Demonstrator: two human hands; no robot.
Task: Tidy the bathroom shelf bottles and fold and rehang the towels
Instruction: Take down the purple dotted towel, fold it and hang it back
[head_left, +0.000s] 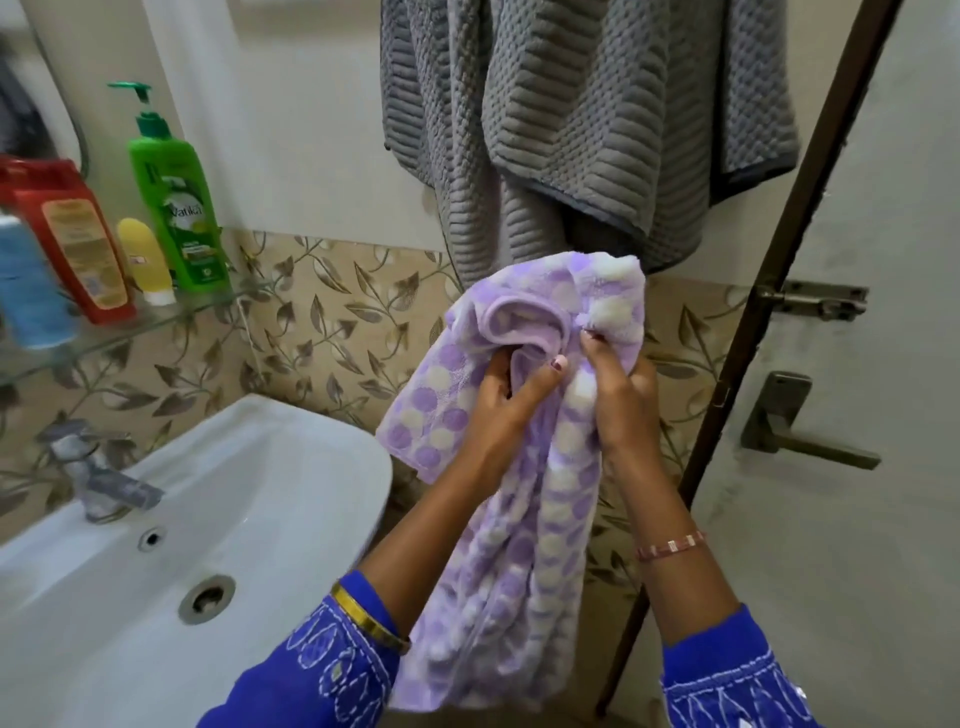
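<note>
At the far left, on the glass shelf (171, 317), a blue bottle (31, 280) is seen near the left end, blurred, with a red bottle (67, 234) beside it, then a small yellow tube (145, 260) stood on its cap, and a green pump bottle (174, 208) at the right end of the shelf, all upright and close together in a loose row. Below, the white sink (291, 467) and its tap (98, 478) are passed over. Now the middle: the purple dotted towel (519, 519) is held up in front of the tiled wall, bunched at the top and left hanging down between the forearms. The left hand (506, 405) is curled round a rolled hem of it, thumb pressed on the fold, seemingly so that an edge can be found. Just to its right, the right hand (618, 400) is closed on the gathered cloth, fingertips pinching near the top, so the weight is carried while the other hand searches. No fold is made yet, by the look of it. Above and behind, the grey towel (571, 130) is draped unevenly from somewhere out of frame, its corners hung at different heights, so rehanging is judged to be due there too. At the right edge, the door (831, 519) with its handle (800, 426) is shown.
</note>
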